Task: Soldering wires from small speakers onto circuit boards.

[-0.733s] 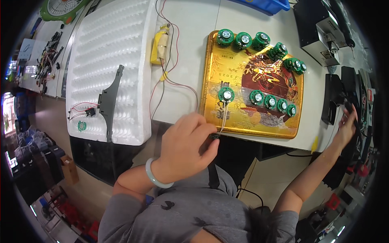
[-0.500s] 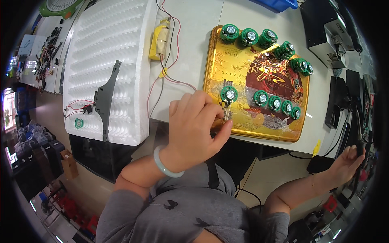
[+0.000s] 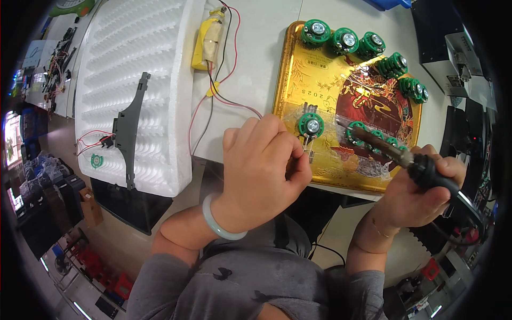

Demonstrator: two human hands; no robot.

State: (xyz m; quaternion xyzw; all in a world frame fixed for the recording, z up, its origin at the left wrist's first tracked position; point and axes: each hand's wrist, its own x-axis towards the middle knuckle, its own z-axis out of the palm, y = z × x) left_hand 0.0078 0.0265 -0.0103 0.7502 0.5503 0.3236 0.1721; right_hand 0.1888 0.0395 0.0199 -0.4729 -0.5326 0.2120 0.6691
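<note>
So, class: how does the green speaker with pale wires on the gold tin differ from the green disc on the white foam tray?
The green speaker lies on the gold tin; the green disc lies on the white foam tray.
The speaker shows a shiny silver centre; the disc shows none plainly.
The speaker's pale wires run toward the left hand; the disc lies untouched.
Both are round and green.
</note>
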